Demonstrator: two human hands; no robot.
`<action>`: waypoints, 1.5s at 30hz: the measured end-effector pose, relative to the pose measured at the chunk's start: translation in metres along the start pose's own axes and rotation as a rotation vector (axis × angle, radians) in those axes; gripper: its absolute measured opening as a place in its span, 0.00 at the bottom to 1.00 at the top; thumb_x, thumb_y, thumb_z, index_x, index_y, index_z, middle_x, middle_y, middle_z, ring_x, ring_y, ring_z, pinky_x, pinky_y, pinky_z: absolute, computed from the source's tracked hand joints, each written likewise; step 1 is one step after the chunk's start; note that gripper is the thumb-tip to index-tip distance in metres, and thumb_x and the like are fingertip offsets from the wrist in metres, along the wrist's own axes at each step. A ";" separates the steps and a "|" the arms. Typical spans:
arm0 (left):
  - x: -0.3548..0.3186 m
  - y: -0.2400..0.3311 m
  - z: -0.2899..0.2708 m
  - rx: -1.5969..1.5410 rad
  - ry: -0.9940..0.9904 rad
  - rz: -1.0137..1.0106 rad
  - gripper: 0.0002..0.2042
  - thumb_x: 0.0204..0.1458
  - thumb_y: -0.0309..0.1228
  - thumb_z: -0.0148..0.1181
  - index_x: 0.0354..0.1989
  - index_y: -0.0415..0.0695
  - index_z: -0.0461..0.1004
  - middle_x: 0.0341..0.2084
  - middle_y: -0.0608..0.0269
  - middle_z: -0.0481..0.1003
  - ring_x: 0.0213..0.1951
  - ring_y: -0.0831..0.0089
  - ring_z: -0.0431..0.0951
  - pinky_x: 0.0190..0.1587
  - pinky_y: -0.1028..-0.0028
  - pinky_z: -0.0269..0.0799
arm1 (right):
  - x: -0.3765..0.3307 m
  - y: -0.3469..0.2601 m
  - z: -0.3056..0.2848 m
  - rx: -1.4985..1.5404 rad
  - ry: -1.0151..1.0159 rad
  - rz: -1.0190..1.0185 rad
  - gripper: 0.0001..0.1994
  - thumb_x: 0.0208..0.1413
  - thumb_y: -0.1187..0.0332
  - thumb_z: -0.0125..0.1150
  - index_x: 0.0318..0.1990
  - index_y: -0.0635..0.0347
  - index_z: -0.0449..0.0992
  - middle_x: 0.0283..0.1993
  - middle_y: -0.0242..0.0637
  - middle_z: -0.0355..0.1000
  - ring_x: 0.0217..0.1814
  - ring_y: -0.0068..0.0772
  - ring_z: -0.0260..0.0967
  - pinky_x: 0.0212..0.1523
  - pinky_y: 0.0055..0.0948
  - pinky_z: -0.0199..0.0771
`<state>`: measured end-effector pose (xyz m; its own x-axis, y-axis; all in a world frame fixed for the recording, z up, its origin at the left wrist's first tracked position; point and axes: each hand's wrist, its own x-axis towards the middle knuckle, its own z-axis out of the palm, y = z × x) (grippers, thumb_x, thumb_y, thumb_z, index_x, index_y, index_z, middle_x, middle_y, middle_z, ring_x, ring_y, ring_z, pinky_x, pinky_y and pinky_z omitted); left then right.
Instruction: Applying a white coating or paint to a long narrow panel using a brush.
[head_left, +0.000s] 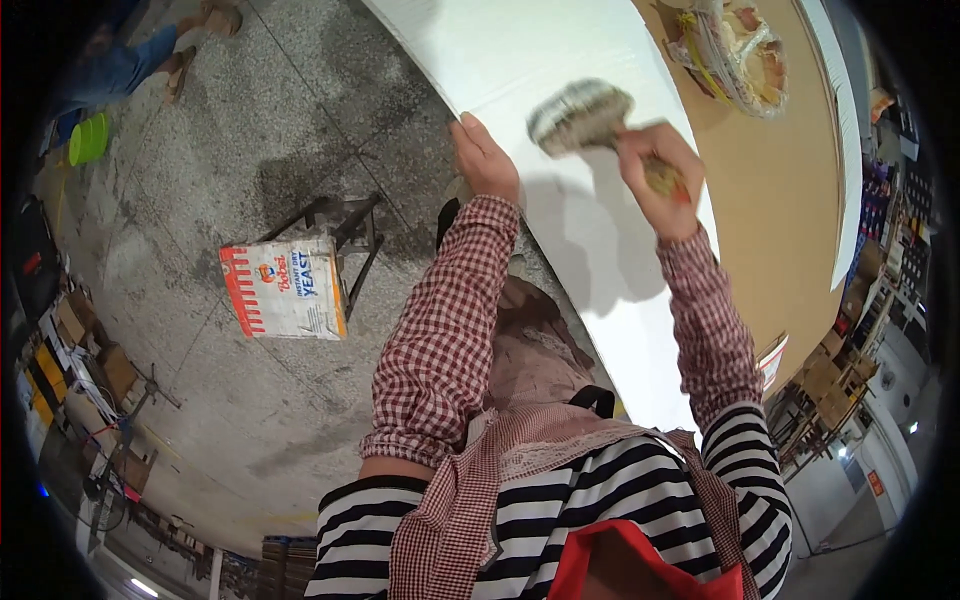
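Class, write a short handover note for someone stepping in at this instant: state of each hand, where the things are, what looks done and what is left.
Left hand: flat on the near edge of the white sheet, steadying it.
Right hand: closed grip on a wide brush, raised over the sheet and blurred by motion.
The sheet lies on a brown worktable; a wrapped bundle sits at the far end.
Done: cannot tell; no brushed marks are visible.
Left: judging by that, likely most of the sheet.

- Sheet [560, 60] lies on the tabletop [770, 200], centre to upper frame.
- Left hand [487, 160] on the sheet's left edge.
- Right hand [658, 180] holds brush [582, 115] over the sheet.
- Box [285, 288] on stool [345, 225], left of sheet, on floor [250, 120].
- Bundle [740, 50] on the tabletop, upper right.
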<state>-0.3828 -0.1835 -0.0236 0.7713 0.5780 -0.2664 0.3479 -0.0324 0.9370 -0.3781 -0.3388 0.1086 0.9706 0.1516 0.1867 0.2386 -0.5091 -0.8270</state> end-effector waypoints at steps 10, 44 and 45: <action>0.002 0.001 -0.006 -0.087 0.050 -0.075 0.25 0.64 0.48 0.28 0.43 0.34 0.63 0.30 0.46 0.69 0.29 0.59 0.69 0.36 0.65 0.67 | -0.020 -0.038 -0.074 0.504 0.075 0.498 0.14 0.57 0.71 0.47 0.49 0.68 0.64 0.54 0.48 0.64 0.35 0.32 0.71 0.37 0.28 0.74; 0.019 -0.001 0.006 0.028 0.056 0.046 0.22 0.63 0.45 0.35 0.36 0.34 0.63 0.23 0.44 0.71 0.27 0.47 0.72 0.30 0.57 0.65 | 0.020 -0.020 0.009 -0.126 -0.087 -0.171 0.03 0.42 0.82 0.60 0.26 0.68 0.74 0.29 0.44 0.72 0.33 0.34 0.72 0.35 0.26 0.70; 0.017 -0.001 0.007 0.027 0.050 0.021 0.23 0.63 0.46 0.34 0.37 0.34 0.63 0.24 0.43 0.71 0.28 0.47 0.72 0.31 0.57 0.65 | 0.014 -0.014 0.009 -0.119 -0.133 -0.142 0.03 0.42 0.82 0.60 0.26 0.68 0.74 0.29 0.44 0.72 0.33 0.34 0.72 0.35 0.26 0.70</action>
<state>-0.3661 -0.1793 -0.0310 0.7511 0.6170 -0.2348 0.3468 -0.0661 0.9356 -0.3683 -0.3220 0.1186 0.9165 0.3349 0.2186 0.3819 -0.5701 -0.7274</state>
